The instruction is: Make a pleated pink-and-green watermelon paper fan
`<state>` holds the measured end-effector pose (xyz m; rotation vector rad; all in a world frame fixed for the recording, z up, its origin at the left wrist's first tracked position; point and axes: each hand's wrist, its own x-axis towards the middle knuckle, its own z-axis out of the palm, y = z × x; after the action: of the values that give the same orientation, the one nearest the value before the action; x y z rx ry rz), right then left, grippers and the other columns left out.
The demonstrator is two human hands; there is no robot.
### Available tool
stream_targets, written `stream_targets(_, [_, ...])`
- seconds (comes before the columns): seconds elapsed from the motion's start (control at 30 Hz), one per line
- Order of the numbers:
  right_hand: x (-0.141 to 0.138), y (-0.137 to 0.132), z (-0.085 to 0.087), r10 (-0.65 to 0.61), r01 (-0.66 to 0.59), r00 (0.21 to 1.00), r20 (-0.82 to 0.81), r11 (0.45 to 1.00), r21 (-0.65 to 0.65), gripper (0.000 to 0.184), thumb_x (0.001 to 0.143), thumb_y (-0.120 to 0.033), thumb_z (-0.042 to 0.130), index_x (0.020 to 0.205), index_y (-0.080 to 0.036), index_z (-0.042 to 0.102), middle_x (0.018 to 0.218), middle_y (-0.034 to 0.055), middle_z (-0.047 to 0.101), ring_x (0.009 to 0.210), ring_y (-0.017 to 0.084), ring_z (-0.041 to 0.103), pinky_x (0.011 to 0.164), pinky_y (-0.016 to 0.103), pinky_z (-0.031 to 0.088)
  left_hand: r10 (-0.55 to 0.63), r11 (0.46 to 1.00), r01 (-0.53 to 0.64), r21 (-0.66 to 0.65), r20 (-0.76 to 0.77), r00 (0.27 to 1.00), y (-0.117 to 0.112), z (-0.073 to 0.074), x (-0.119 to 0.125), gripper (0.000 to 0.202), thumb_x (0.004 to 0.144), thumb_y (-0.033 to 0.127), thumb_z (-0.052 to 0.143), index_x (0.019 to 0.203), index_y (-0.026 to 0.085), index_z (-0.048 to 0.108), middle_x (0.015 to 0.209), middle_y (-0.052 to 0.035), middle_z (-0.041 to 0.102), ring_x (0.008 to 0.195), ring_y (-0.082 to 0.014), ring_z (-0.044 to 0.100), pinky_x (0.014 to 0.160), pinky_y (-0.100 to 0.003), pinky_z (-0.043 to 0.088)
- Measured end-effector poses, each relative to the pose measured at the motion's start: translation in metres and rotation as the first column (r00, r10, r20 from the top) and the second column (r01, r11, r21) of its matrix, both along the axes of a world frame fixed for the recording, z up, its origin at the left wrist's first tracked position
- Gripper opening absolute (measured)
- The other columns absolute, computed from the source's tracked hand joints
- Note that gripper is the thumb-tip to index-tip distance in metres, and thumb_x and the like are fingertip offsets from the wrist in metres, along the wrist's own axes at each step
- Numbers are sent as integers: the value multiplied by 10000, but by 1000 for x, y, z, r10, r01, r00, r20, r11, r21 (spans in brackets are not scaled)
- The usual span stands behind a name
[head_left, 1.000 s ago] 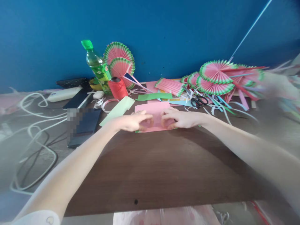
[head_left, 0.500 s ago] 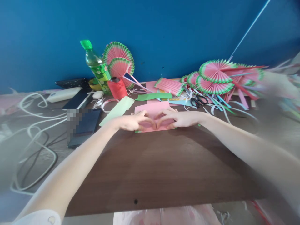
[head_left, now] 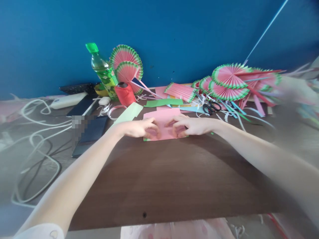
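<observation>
A sheet of pink paper (head_left: 163,116) lies flat on the brown table, with a bit of green along its near edge. Over its left part, my left hand (head_left: 139,127) rests with bent fingers spread apart, the tips at the paper and a little blurred. My right hand (head_left: 191,125) is over the right part in a like pose, its fingers parted and curved down to the sheet. A gap of bare pink paper shows between the two hands. Beside my left hand lies a pale green paper strip (head_left: 129,113), and just beyond the sheet a darker green strip (head_left: 163,102).
Beyond the papers are a folded pink-green piece (head_left: 180,92), black-handled scissors (head_left: 211,107) and a pile of pleated paper fans (head_left: 230,81). A green bottle (head_left: 103,71), a red spool (head_left: 125,94) and a tape roll (head_left: 117,112) stand left. White cables (head_left: 37,139) loop further left.
My hands have moved apart along the pink paper; their fingertips met at its middle before. The paper stays about where it was.
</observation>
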<state>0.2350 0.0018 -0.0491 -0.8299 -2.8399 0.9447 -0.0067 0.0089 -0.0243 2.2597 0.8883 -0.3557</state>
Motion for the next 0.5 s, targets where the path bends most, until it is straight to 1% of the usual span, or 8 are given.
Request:
stream_targets(0.17, [6, 1, 7, 20, -18, 1000, 19, 995, -98, 228, 807, -251, 475, 943, -204, 651, 1350, 52, 427, 1270, 215, 312, 1046, 371, 237, -58, 998, 58, 4, 12, 998, 1, 5, -4, 299, 794, 265, 469, 1071, 211, 566, 1159, -40, 420, 1067, -167, 437, 811, -195, 380])
stream_targets(0.27, [8, 1, 8, 24, -21, 999, 31, 995, -99, 233, 807, -225, 468, 963, -210, 641, 1353, 47, 421, 1273, 206, 302, 1045, 366, 236, -57, 998, 57, 14, -3, 998, 1, 5, -3, 303, 790, 277, 476, 1075, 215, 559, 1166, -38, 416, 1063, -169, 439, 827, -207, 375])
stream_targets(0.33, [7, 0, 8, 25, -22, 999, 34, 997, -73, 203, 803, -221, 478, 920, -206, 644, 1332, 50, 427, 1263, 208, 306, 1036, 367, 243, -48, 998, 49, 38, -24, 999, 0, 5, -3, 298, 791, 303, 479, 1066, 225, 564, 1166, -36, 411, 1063, -174, 438, 830, -218, 373])
stream_targets(0.4, [6, -1, 8, 3, -2, 999, 47, 1000, -14, 167, 796, -218, 487, 854, -191, 642, 1271, 69, 451, 1214, 214, 350, 1001, 364, 278, -17, 995, 24, 99, -78, 997, -3, 6, -1, 285, 786, 317, 481, 1038, 227, 578, 1144, -40, 418, 1048, -185, 444, 806, -229, 379])
stream_targets(0.5, [3, -6, 11, -57, 48, 993, 106, 995, 83, 140, 792, -223, 494, 798, -169, 623, 1062, 88, 522, 1018, 204, 465, 869, 332, 363, 48, 982, -14, 189, -176, 983, -9, 10, 2, 249, 772, 297, 478, 975, 213, 596, 1041, -46, 475, 938, -182, 491, 718, -236, 389])
